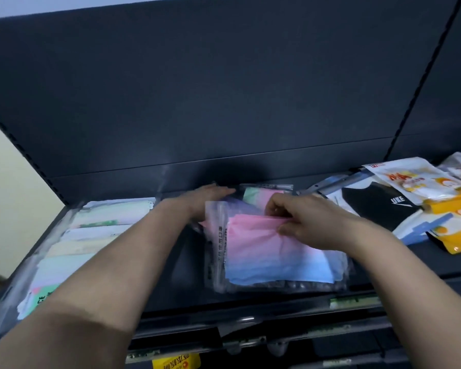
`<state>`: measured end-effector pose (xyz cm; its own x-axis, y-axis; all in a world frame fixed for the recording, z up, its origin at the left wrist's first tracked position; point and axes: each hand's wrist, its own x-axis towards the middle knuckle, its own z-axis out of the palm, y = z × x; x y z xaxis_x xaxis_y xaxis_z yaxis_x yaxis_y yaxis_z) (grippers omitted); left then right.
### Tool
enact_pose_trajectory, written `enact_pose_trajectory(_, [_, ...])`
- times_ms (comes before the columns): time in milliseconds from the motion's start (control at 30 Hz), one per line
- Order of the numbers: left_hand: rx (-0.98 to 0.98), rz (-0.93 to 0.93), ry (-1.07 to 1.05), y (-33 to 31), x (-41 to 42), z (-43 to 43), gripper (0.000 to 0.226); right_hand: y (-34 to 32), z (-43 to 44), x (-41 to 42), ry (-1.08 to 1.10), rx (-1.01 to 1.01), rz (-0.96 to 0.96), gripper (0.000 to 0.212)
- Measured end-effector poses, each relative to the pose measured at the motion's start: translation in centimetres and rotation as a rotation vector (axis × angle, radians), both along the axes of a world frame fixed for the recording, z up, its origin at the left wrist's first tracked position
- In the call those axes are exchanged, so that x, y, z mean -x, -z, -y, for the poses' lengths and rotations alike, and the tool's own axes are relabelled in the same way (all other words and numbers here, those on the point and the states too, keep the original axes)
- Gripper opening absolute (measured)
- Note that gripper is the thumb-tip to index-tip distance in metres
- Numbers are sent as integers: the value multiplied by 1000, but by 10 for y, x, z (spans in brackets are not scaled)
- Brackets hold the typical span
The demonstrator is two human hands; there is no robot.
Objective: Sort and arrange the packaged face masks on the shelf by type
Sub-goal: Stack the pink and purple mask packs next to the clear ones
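Observation:
A clear packet of pink-to-blue gradient masks lies in the middle of the dark shelf. My right hand pinches its upper edge between thumb and fingers. My left hand reaches behind the packet's far left corner, fingers flat against it. Behind lies another packet with green and pink masks. A row of pale green, white and yellow mask packets fills the left of the shelf.
At the right lie a black mask packet, white and orange cartoon packets and a blue-and-white packet. A clear divider stands left of my left hand. A yellow price label hangs below the shelf edge.

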<state>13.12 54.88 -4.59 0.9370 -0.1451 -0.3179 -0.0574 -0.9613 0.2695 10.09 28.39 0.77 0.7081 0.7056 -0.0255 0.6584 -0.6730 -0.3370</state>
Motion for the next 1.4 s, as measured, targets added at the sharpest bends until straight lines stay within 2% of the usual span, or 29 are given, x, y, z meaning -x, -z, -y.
enact_pose_trajectory(33, [27, -59, 15, 2, -4, -1, 61, 2, -5, 1, 7, -7, -5, 25])
enact_pose_trajectory(100, [-79, -122, 17, -4, -9, 2, 46, 5, -11, 3, 45, -10, -3, 24])
enact_pose_trajectory(200, [-294, -21, -8, -9, -9, -5, 34, 9, -11, 6, 116, -30, 48, 23])
enact_pose_trajectory(267, [-267, -12, -6, -1, -3, -15, 37, 11, -10, 9, 126, -70, 68, 24])
enact_pose_trajectory(333, [-136, -44, -20, 10, 0, -26, 35, 14, -11, 11, 136, -88, 68, 26])
enact_pose_trajectory(400, [38, -12, -51, 14, 3, -30, 17, 15, -13, 11, 128, -95, 64, 27])
enact_pose_trajectory(500, [361, 73, -197, -1, 2, -32, 18, 11, -18, 11, 86, -86, 67, 26])
enact_pose_trajectory(567, [564, 97, -218, -26, 7, -26, 18, 9, -21, 13, 52, -107, 116, 27])
enact_pose_trajectory(633, [606, 71, -120, -50, 11, -14, 21, 10, -22, 15, 21, -149, 242, 29])
enact_pose_trajectory(733, [583, -86, 71, -71, 18, 13, 15, 12, -21, 15, -8, -122, 388, 26])
enact_pose_trajectory(833, [612, -240, 172, -73, 19, 33, 13, 9, -15, 17, -11, -65, 323, 23])
enact_pose_trajectory(933, [790, -268, 21, -66, 12, 33, 21, 6, -3, 18, 42, -54, 269, 25])
enact_pose_trajectory(1000, [854, -110, -102, -54, 2, 24, 22, 5, 6, 16, 68, -46, 311, 27])
enact_pose_trajectory(1067, [706, 62, -59, -37, -5, 21, 28, 2, 15, 13, 108, 13, 326, 28])
enact_pose_trajectory(1133, [455, 114, 87, -18, -7, 28, 33, 0, 22, 7, 131, 65, 302, 28])
enact_pose_trajectory(1233, [196, 21, 169, -4, 1, 44, 26, -2, 27, -1, 98, 43, 229, 27])
enact_pose_trajectory(1333, [91, -24, 82, -6, 9, 41, 56, -1, 29, -6, 37, -22, 198, 27])
enact_pose_trajectory(1400, [-45, 6, 25, -6, 10, 31, 47, 0, 29, -8, 8, -57, 199, 31])
